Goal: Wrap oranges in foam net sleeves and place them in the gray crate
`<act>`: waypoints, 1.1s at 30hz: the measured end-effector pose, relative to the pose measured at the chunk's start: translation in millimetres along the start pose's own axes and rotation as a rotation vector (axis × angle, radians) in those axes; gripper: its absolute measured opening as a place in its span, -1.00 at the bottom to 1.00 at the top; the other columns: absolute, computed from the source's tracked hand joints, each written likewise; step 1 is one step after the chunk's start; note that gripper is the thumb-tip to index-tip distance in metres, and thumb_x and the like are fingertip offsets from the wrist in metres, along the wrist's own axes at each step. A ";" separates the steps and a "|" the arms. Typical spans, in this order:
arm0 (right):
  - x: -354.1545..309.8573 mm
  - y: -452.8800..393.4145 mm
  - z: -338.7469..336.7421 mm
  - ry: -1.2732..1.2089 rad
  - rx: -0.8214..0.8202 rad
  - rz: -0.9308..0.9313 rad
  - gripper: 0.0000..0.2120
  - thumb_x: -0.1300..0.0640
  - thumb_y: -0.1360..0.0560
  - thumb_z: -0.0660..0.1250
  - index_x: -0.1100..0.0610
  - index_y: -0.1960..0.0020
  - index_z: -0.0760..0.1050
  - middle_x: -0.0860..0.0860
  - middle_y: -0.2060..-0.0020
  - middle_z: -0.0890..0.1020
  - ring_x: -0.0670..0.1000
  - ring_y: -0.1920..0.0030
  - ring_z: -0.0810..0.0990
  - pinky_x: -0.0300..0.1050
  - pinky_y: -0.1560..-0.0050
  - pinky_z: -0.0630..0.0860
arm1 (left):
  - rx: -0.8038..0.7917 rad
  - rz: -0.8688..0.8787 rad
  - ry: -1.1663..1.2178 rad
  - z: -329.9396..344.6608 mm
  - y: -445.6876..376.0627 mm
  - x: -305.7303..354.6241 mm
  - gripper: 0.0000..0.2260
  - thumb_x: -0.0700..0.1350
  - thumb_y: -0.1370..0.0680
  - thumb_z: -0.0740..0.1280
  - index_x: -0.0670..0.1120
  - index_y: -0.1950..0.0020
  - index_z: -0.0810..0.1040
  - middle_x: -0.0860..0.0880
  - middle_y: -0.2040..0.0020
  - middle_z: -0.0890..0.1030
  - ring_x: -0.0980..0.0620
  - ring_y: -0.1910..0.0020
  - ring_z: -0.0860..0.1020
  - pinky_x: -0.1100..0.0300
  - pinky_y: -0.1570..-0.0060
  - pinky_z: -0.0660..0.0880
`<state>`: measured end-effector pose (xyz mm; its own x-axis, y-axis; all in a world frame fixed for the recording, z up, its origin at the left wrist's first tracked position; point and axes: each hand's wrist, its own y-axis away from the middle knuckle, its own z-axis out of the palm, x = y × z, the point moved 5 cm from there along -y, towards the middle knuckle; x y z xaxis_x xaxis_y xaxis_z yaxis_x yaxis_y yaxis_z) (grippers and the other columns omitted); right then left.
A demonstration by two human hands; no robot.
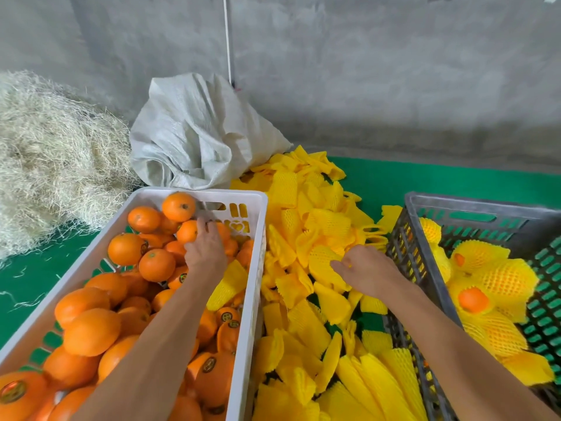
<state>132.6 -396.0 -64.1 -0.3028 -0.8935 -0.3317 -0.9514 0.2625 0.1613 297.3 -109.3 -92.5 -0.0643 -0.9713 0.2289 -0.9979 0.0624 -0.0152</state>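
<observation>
A white crate (255, 268) on the left is full of loose oranges (91, 329). My left hand (205, 247) reaches into its far end, fingers curled over an orange (186, 230); whether it grips it I cannot tell. Between the crates lies a heap of yellow foam net sleeves (303, 299). My right hand (367, 268) rests on that heap, its fingertips on one sleeve (323, 258). The gray crate (406, 256) on the right holds several oranges wrapped in yellow sleeves (485, 287).
A white woven sack (197, 132) stands behind the white crate. A pile of straw (51, 159) lies at the far left. The floor is green matting (425, 180), with a gray concrete wall behind.
</observation>
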 end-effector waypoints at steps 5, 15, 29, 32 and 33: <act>-5.2 -3.1 -1.0 -0.179 0.024 -0.026 -0.73 -0.09 -0.62 0.32 0.10 -0.06 0.65 0.11 0.08 0.68 0.13 0.09 0.65 0.12 0.08 0.59 | 0.062 0.076 0.215 -21.0 24.1 12.7 -0.47 -0.38 -0.56 0.31 -0.16 -0.51 0.29 -0.10 -0.56 0.24 -0.27 -0.27 0.50 -0.13 -0.01 0.51; -16.5 -4.5 -14.0 -0.511 0.231 -0.150 -0.82 0.05 -0.61 0.37 -0.18 -0.15 0.47 -0.27 -0.04 0.47 -0.26 0.08 0.56 -0.35 0.35 0.45 | 0.340 0.506 0.764 -97.2 76.8 101.1 -0.38 -0.11 -0.54 0.49 0.05 -0.54 0.32 0.07 -0.38 0.33 0.00 0.21 0.65 -0.02 0.24 0.62; -15.8 -1.2 -22.7 -0.139 0.439 -0.004 -0.80 -0.06 -0.60 0.35 0.07 0.04 0.50 -0.04 0.15 0.54 0.06 0.14 0.54 -0.06 0.26 0.39 | -0.841 -0.522 1.863 18.4 127.6 142.7 -0.42 0.34 -0.47 0.35 -0.14 -0.17 0.56 -0.14 0.14 0.58 -0.04 0.23 0.53 0.18 0.42 0.43; -27.4 4.6 -26.1 0.077 0.440 -0.033 -0.77 -0.03 -0.60 0.36 0.10 -0.13 0.49 0.02 -0.07 0.55 0.10 -0.06 0.59 0.01 0.11 0.50 | -0.680 -0.470 1.755 18.2 123.1 138.8 -0.57 0.31 -0.48 0.39 0.03 -0.16 0.57 -0.13 -0.07 0.63 -0.08 -0.05 0.62 0.01 0.21 0.65; -33.0 5.9 -25.6 0.158 0.424 -0.055 -0.73 -0.01 -0.59 0.37 0.12 -0.19 0.48 0.03 -0.13 0.53 0.11 -0.13 0.58 0.02 0.07 0.52 | -0.641 -0.449 1.733 17.4 122.7 138.4 -0.63 0.31 -0.49 0.39 0.09 -0.13 0.56 -0.12 -0.07 0.63 -0.08 -0.10 0.61 -0.09 0.12 0.67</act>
<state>138.4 -374.3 -28.4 -0.2701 -0.9463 -0.1778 -0.9152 0.3097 -0.2580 166.0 -240.0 -79.6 0.6399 0.3030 0.7062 -0.7624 0.3653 0.5341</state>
